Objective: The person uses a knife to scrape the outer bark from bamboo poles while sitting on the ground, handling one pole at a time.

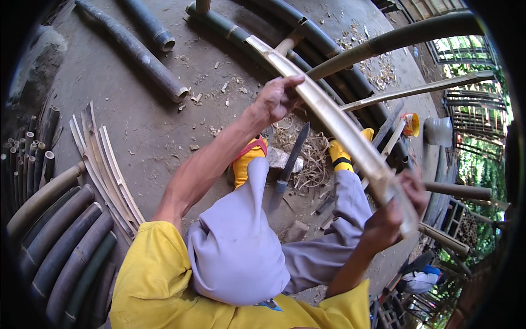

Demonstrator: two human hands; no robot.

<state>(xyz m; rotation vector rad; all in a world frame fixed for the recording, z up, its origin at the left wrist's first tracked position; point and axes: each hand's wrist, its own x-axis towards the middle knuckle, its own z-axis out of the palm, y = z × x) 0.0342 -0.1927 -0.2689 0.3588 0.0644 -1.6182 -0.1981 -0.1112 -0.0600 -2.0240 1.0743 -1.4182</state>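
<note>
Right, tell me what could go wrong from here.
The split bamboo may have sharp edges that could cut the bare left hand or right hand. The uncovered knife between the yellow-clad feet could nick one if it shifts. Loose shavings might make footing slippery.

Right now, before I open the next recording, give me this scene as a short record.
Held: split bamboo, pale side up
Left hand: grips it toward the far end
Right hand: grips the near end; motion-blurred
Footwear: yellow shoes
Between shoes: knife, tip pointing away from the person; curled shavings
Left side: poles, pale strips
</note>
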